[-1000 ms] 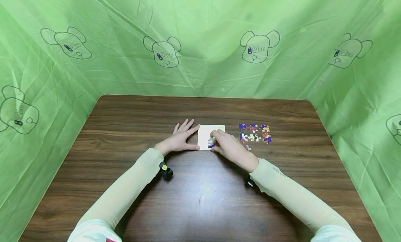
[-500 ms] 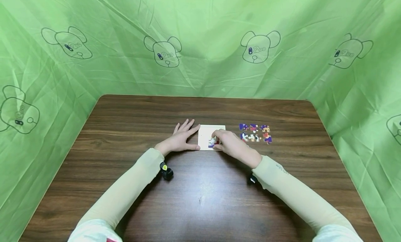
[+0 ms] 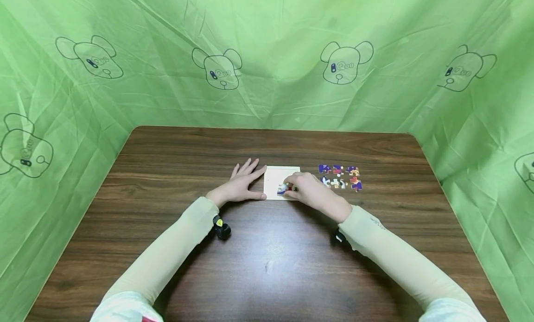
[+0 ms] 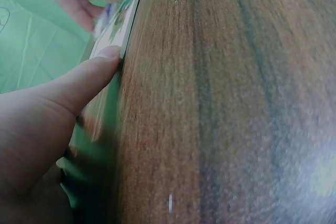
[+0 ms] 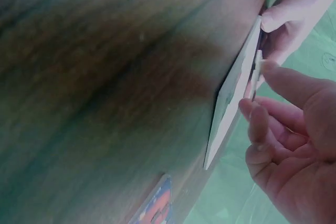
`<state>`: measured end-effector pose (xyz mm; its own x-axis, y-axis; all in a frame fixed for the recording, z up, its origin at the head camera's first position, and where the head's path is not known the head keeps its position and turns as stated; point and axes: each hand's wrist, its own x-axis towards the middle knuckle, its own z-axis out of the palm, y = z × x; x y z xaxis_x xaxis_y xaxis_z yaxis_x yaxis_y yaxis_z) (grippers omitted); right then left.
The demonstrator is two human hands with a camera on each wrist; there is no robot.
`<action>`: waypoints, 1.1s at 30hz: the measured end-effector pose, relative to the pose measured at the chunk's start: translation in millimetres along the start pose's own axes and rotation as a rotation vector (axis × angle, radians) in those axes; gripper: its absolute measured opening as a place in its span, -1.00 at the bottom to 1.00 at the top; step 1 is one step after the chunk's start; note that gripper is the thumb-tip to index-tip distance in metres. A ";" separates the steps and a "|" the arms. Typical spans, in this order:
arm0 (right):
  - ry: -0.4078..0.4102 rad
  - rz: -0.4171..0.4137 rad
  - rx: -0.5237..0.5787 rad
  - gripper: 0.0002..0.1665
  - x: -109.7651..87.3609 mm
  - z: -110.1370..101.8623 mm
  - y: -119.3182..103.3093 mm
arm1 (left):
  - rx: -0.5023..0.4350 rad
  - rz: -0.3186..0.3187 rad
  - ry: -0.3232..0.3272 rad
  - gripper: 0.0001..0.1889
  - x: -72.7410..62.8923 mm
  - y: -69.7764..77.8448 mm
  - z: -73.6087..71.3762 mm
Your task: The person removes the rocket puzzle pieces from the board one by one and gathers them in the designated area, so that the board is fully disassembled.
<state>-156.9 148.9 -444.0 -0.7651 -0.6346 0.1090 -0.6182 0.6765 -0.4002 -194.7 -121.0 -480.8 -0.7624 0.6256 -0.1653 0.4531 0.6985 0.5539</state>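
Observation:
A white square puzzle board lies flat on the table. Spread out straight, my left hand touches the board's left edge with thumb and index finger. In the left wrist view its thumb presses the edge of the board. Over the right half of the board, my right hand pinches a thin jigsaw piece between thumb and fingers; its printed face is mostly hidden. Blue, white and red puzzle picture shows on the board beside the right fingertips.
Several loose jigsaw pieces in purple, red, white and yellow lie in rows right of the board. The brown wooden table meets green cloth with bear outlines at its back and sides.
My right hand has shifted slightly right, and its fingertips show more of the board's picture. A red piece seen by the wrist earlier is now hidden. The left hand stays put.

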 end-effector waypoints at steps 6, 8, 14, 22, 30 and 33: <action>0.084 -0.034 0.040 -0.64 -12.1 -8.7 5.1 | -0.001 0.003 0.004 0.01 0.3 0.9 -0.3; 0.107 -0.028 0.047 -0.64 -18.4 -11.6 8.8 | 0.000 0.002 0.001 0.01 -0.2 1.6 -0.6; 0.132 0.005 0.045 -0.63 -39.8 -23.1 18.8 | -0.002 -0.009 -0.011 0.02 -0.5 1.4 -1.1; 0.174 0.022 0.025 -0.62 -69.4 -34.8 33.0 | -0.013 -0.006 -0.014 0.02 -1.9 1.9 -0.8; 0.228 0.036 -0.020 -0.62 -97.6 -42.1 48.5 | -0.010 0.002 -0.006 0.03 0.5 -3.0 1.3; 0.246 0.034 -0.035 -0.62 -107.8 -42.1 56.4 | -0.011 0.002 -0.006 0.03 0.8 -3.9 1.6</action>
<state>-116.9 271.1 -440.0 -0.8039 -0.5039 0.3159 -0.5937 0.7113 -0.3763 -196.3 -122.6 -484.5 -0.7589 0.6290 -0.1688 0.4494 0.6934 0.5633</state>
